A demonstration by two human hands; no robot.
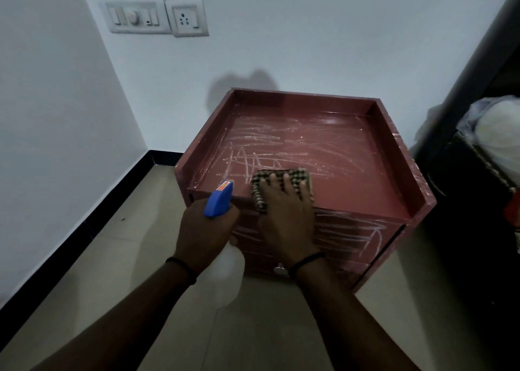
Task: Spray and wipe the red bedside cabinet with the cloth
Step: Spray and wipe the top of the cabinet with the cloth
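Bedside cabinet [332, 145], frame centre: dull red, white chalk-like scribbles across top and drawer front. Cloth [277, 186] at its near edge: checked, dark and cream. Spray bottle [218, 199], lower centre: blue trigger head with small orange label, translucent whitish body.

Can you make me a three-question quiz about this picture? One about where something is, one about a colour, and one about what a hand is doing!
1. Where is the cloth?
A. on the floor
B. on the cabinet's top, near its front edge
C. on the wall

2. What colour is the spray bottle's head?
A. blue
B. green
C. yellow

3. What is the right hand doing?
A. hanging free
B. pulling the knob
C. pressing flat on the cloth

Answers: 1 B, it lies on the scribbled red top. 2 A, the head above the left hand is blue. 3 C, spread fingers lie on the cloth.
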